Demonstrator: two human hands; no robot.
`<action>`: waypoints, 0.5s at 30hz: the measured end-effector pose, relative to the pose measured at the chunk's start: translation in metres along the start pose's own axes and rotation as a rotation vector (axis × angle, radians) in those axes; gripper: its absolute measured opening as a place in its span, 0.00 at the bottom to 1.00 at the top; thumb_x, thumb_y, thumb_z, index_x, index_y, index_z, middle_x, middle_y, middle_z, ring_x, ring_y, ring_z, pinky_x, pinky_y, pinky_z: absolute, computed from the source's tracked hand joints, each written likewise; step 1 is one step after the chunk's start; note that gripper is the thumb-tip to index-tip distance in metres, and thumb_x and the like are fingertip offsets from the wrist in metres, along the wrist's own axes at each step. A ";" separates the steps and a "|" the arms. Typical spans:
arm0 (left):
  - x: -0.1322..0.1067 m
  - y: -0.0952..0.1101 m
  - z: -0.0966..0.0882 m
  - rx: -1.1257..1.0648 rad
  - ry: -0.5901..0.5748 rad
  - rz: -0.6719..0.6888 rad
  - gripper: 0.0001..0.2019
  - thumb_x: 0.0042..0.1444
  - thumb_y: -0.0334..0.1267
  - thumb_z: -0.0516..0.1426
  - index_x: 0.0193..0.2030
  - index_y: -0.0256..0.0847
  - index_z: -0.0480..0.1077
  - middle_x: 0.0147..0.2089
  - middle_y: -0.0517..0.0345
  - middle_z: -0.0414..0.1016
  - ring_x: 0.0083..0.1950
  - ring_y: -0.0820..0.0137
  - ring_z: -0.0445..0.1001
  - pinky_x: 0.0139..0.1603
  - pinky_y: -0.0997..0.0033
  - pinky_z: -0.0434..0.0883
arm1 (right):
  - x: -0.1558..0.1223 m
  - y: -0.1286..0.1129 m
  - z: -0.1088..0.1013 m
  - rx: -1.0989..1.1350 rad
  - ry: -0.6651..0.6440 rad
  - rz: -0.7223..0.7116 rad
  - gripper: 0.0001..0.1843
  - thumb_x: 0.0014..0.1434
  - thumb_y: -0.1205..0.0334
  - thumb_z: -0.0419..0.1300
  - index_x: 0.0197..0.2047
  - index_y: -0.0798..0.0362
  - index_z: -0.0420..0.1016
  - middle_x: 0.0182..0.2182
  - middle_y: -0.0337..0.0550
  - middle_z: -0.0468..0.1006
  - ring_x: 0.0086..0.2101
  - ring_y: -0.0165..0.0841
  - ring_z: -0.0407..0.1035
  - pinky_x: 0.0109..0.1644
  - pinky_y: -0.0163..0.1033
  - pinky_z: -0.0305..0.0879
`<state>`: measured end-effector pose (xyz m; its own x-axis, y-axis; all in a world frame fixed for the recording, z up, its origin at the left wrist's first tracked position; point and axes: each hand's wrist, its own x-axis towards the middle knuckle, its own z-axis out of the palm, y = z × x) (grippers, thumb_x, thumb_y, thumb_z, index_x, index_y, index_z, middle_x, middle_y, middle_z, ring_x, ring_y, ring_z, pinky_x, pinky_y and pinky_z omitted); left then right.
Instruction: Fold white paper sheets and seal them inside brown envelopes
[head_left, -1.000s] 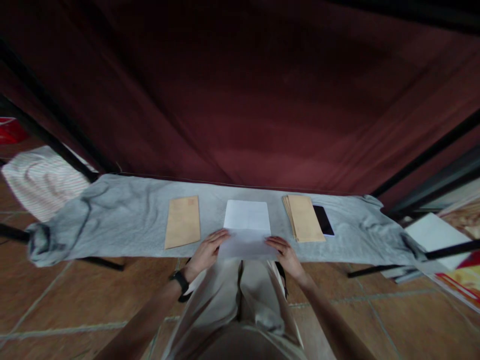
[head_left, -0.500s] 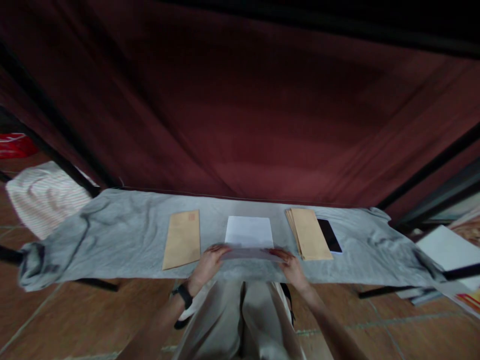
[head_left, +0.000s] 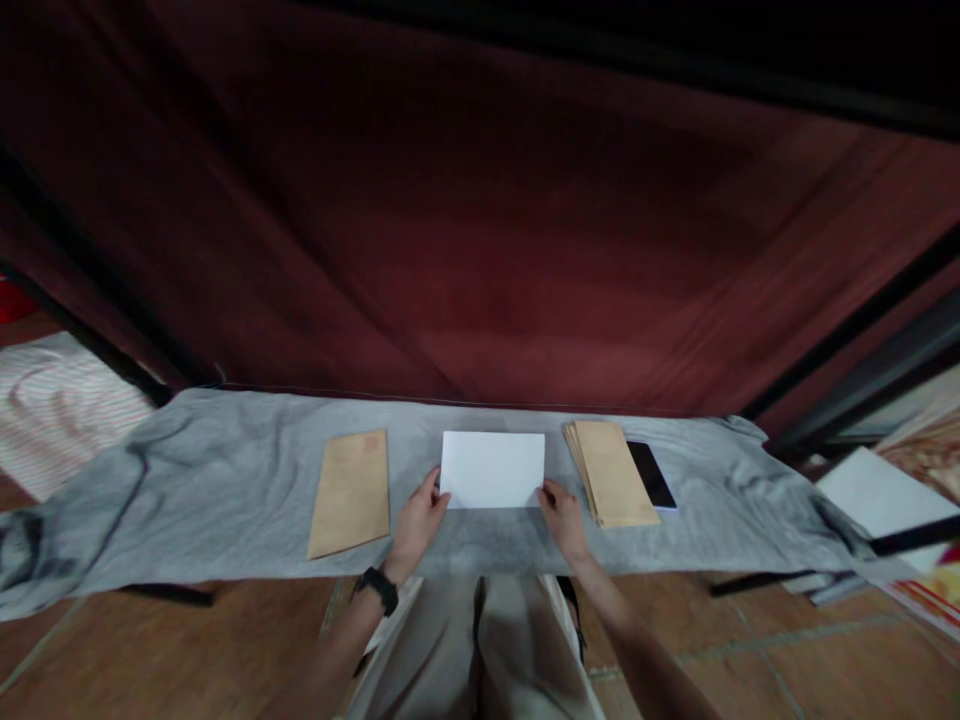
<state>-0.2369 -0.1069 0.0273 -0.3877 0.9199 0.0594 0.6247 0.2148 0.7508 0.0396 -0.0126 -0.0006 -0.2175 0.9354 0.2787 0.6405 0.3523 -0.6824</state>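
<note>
A white sheet of paper (head_left: 493, 468), folded in half, lies on the grey cloth (head_left: 225, 480) in front of me. My left hand (head_left: 420, 522) rests at its near left corner, fingers curled against the edge. At the near right corner my right hand (head_left: 561, 515) pinches the paper's edge. A single brown envelope (head_left: 351, 490) lies to the left of the paper. A stack of brown envelopes (head_left: 611, 470) lies to its right.
A black phone (head_left: 651, 474) sits just right of the envelope stack. A dark red curtain (head_left: 480, 250) hangs behind the cloth-covered surface. A striped fabric (head_left: 52, 410) lies far left. White boards (head_left: 885, 495) lie at the right, and the floor is brown tile.
The near half of the paper has been folded up and over onto the far half. Both hands moved forward with it and now sit at the fold's corners.
</note>
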 end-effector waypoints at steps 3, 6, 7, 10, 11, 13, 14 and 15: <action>0.001 0.006 0.000 0.055 0.005 -0.036 0.29 0.63 0.38 0.54 0.71 0.40 0.57 0.37 0.58 0.78 0.36 0.67 0.77 0.38 0.70 0.68 | 0.000 -0.007 0.003 -0.182 0.002 0.055 0.18 0.67 0.62 0.52 0.57 0.51 0.74 0.46 0.48 0.83 0.45 0.39 0.77 0.52 0.43 0.68; 0.003 0.013 0.000 0.129 -0.015 -0.081 0.30 0.64 0.37 0.54 0.72 0.41 0.55 0.38 0.57 0.78 0.37 0.66 0.78 0.39 0.70 0.68 | 0.000 -0.016 0.005 -0.345 -0.026 0.106 0.22 0.67 0.65 0.53 0.63 0.51 0.68 0.45 0.48 0.83 0.47 0.38 0.76 0.52 0.42 0.64; 0.004 0.016 -0.001 0.153 -0.027 -0.096 0.30 0.64 0.37 0.53 0.72 0.41 0.54 0.39 0.56 0.79 0.38 0.66 0.78 0.39 0.70 0.68 | 0.000 -0.018 0.006 -0.385 -0.035 0.117 0.23 0.67 0.65 0.53 0.64 0.51 0.67 0.46 0.48 0.83 0.47 0.38 0.76 0.52 0.42 0.63; 0.005 0.024 -0.001 0.234 -0.050 -0.128 0.30 0.64 0.35 0.53 0.73 0.40 0.54 0.43 0.52 0.80 0.41 0.64 0.79 0.41 0.69 0.69 | 0.000 -0.022 0.007 -0.453 -0.054 0.126 0.24 0.67 0.66 0.52 0.66 0.51 0.64 0.48 0.49 0.82 0.49 0.39 0.75 0.52 0.42 0.61; 0.005 0.026 -0.002 0.263 -0.058 -0.131 0.30 0.64 0.35 0.53 0.73 0.40 0.54 0.44 0.51 0.80 0.43 0.63 0.79 0.41 0.69 0.69 | 0.000 -0.022 0.007 -0.462 -0.059 0.117 0.24 0.68 0.66 0.52 0.66 0.51 0.64 0.49 0.49 0.81 0.49 0.39 0.74 0.52 0.42 0.60; 0.005 0.029 -0.002 0.326 -0.069 -0.133 0.30 0.64 0.34 0.52 0.73 0.41 0.54 0.47 0.49 0.80 0.44 0.62 0.80 0.42 0.68 0.69 | -0.001 -0.022 0.005 -0.479 -0.060 0.091 0.24 0.68 0.66 0.51 0.66 0.50 0.65 0.49 0.49 0.81 0.50 0.40 0.73 0.52 0.43 0.60; 0.005 0.031 -0.002 0.354 -0.076 -0.134 0.30 0.64 0.34 0.52 0.72 0.41 0.55 0.47 0.48 0.80 0.45 0.62 0.80 0.42 0.68 0.69 | -0.001 -0.022 0.004 -0.491 -0.057 0.080 0.24 0.68 0.66 0.51 0.66 0.50 0.65 0.50 0.50 0.80 0.50 0.41 0.73 0.53 0.43 0.60; 0.005 0.031 -0.002 0.376 -0.087 -0.134 0.29 0.64 0.34 0.52 0.72 0.41 0.56 0.47 0.47 0.81 0.45 0.61 0.80 0.42 0.67 0.70 | 0.000 -0.023 0.003 -0.506 -0.053 0.073 0.24 0.68 0.66 0.51 0.66 0.51 0.66 0.50 0.51 0.80 0.50 0.42 0.72 0.53 0.44 0.60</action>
<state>-0.2206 -0.0962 0.0525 -0.4339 0.8965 -0.0902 0.7829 0.4246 0.4547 0.0234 -0.0208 0.0129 -0.1874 0.9619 0.1990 0.9287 0.2394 -0.2831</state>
